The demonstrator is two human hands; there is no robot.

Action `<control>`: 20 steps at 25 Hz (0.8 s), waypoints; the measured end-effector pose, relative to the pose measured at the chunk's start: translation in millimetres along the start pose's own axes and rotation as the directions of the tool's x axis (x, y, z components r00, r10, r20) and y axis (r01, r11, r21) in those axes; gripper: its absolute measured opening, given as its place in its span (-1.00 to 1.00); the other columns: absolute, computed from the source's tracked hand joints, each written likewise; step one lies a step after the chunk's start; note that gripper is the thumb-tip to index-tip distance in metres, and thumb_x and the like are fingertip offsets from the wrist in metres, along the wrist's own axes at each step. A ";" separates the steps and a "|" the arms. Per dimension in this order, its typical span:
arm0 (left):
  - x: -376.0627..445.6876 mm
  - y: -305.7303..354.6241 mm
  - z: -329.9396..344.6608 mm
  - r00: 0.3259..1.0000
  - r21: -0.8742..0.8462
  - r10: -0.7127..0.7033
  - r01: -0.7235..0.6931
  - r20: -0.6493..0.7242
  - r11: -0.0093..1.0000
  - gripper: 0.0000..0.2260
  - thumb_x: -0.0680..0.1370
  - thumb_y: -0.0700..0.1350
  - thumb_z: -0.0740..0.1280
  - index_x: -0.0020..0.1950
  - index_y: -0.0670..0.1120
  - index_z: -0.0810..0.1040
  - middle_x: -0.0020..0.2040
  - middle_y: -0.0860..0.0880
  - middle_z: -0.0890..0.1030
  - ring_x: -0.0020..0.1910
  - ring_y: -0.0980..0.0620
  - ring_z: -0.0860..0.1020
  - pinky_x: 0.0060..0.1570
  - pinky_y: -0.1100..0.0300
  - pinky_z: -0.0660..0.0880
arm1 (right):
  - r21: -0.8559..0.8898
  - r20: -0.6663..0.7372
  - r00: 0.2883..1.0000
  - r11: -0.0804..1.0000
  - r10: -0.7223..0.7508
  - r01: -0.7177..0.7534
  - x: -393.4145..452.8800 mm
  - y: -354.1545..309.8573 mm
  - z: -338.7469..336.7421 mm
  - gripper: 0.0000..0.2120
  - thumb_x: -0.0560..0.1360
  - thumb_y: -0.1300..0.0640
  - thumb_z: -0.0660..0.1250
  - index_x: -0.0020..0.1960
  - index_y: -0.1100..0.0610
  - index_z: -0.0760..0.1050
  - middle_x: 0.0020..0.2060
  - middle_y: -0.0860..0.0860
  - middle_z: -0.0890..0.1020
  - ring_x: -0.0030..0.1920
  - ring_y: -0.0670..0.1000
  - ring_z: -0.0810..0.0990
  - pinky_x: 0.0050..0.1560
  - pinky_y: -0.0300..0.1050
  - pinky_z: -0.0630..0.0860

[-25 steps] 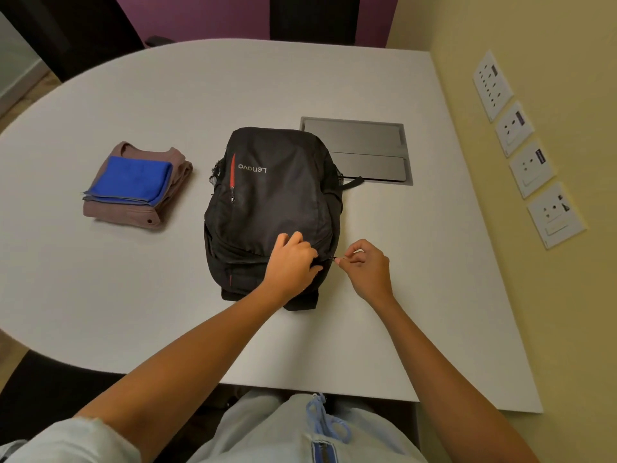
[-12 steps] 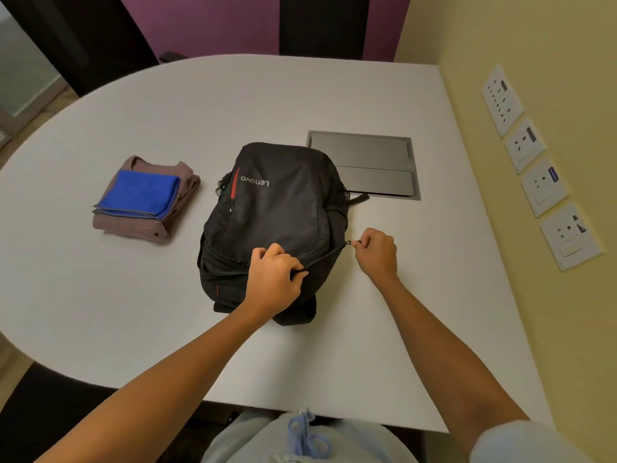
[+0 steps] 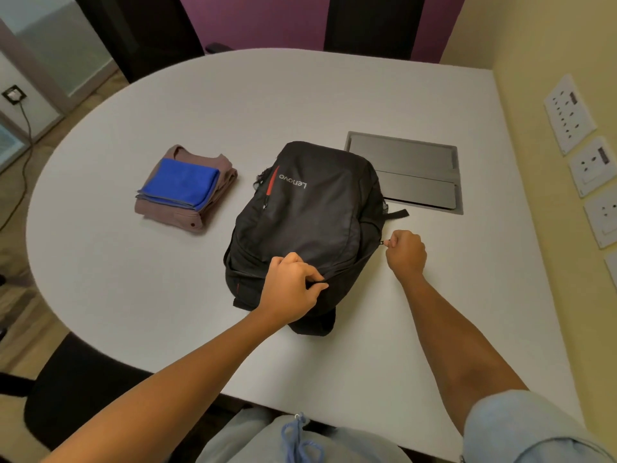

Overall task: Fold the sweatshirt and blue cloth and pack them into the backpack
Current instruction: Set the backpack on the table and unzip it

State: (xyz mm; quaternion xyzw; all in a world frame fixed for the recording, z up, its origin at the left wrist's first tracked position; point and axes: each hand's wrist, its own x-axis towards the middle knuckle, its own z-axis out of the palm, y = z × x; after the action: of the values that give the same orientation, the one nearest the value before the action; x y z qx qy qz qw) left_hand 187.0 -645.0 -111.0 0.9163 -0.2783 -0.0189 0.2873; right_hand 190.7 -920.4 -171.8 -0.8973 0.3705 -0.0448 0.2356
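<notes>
1. Change noted: over the last second the right hand [image 3: 405,253] has travelled from the near end of the backpack [image 3: 310,222] along its right side, toward the far edge of the desk [image 3: 300,95], drawing the zip pull [image 3: 384,242] with it. The zip is opening along that side.
2. Left hand [image 3: 293,287]: closed, pinching the fabric at the near end of the backpack beside the zip line, as it did a second ago; I judge it is bracing the bag against the pull.
3. Right hand: closed in a narrow pinch on the zip pull, just beside the backpack's right side.
4. Backpack: lies flat near the middle of the desk, front panel up, top end toward the person. A gap shows along the zip between the two hands; how far the compartment is open I cannot tell.
5. Sweatshirt [image 3: 213,202]: folded, lying toward the left edge of the desk, apart from the backpack. The blue cloth [image 3: 180,183] lies folded on top of it.
6. Meaning for the task: folding appears complete; packing not yet begun. The step in hand is opening the bag.
7. Writing: "Lenovo" in pale letters on the backpack's front panel, upside down to the camera, beside a red strip [image 3: 273,178].
8. A grey cable hatch [image 3: 414,175] is set flush in the desk beyond the backpack. No readable labels on the wall sockets [image 3: 567,115].
</notes>
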 end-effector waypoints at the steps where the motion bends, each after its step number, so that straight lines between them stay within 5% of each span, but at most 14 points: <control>1: 0.2 1.0 1.1 1.000 0.000 0.007 -0.007 0.023 1.000 -0.86 0.50 0.08 0.46 -0.02 0.07 0.73 -0.11 0.10 0.63 0.01 0.13 0.47 0.19 0.18 0.33 | -0.038 -0.010 1.000 0.999 -0.006 0.005 -0.2 -0.3 2.7 -0.77 0.52 0.27 0.40 -0.29 0.14 0.48 -0.35 0.06 0.55 -0.37 0.03 0.51 -0.36 -0.23 0.36; 5: -5.3 -4.2 6.8 0.985 -0.053 0.077 -0.070 0.155 0.996 -0.82 0.55 0.04 0.42 0.12 0.07 0.71 0.00 0.11 0.64 0.07 0.13 0.44 0.22 0.20 0.33 | -0.065 -0.037 0.999 0.998 0.024 -0.026 1.9 1.8 7.2 -0.80 0.52 0.27 0.39 -0.26 0.12 0.50 -0.35 0.04 0.53 -0.37 0.04 0.51 -0.37 -0.22 0.36; 9: -3.4 -35.2 1.6 0.983 -0.150 0.103 -0.080 0.153 0.986 -0.91 0.53 -0.01 0.45 0.00 0.07 0.72 0.00 0.17 0.68 0.07 0.18 0.51 0.21 0.14 0.44 | 0.155 -0.048 0.994 0.984 0.097 -0.089 0.4 0.7 6.2 -0.95 0.53 0.28 0.37 -0.10 0.18 0.54 -0.19 0.09 0.61 -0.18 0.13 0.61 -0.22 -0.15 0.44; 14: 38.6 -85.9 -29.8 0.978 -0.324 -0.204 0.177 -0.049 0.929 -0.91 0.50 -0.16 0.45 -0.04 0.01 0.69 0.01 0.09 0.62 0.00 0.16 0.55 0.14 0.22 0.50 | 0.420 -0.230 0.967 0.908 0.109 -0.002 -10.8 -32.4 0.0 -0.91 0.57 0.21 0.35 0.06 0.17 0.49 -0.07 0.10 0.61 -0.13 0.03 0.57 -0.11 -0.18 0.50; 20: 92.7 -141.3 -70.5 0.847 -0.531 -0.521 0.395 -0.104 0.749 -0.82 0.52 -0.17 0.43 0.10 0.01 0.62 0.17 0.00 0.55 0.04 0.08 0.53 -0.02 0.31 0.46 | 0.501 -0.261 0.951 0.819 -0.167 0.281 -23.6 -119.7 7.8 -0.96 0.56 0.20 0.36 -0.04 0.10 0.51 -0.29 0.01 0.59 -0.34 -0.05 0.56 -0.26 -0.27 0.53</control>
State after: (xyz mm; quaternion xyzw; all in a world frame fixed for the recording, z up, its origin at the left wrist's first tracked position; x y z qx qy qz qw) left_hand 349.5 -560.8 -116.5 0.8477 0.0087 -0.0456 0.5284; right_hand 252.7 -827.6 -121.8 -0.8245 0.2571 -0.2655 0.4284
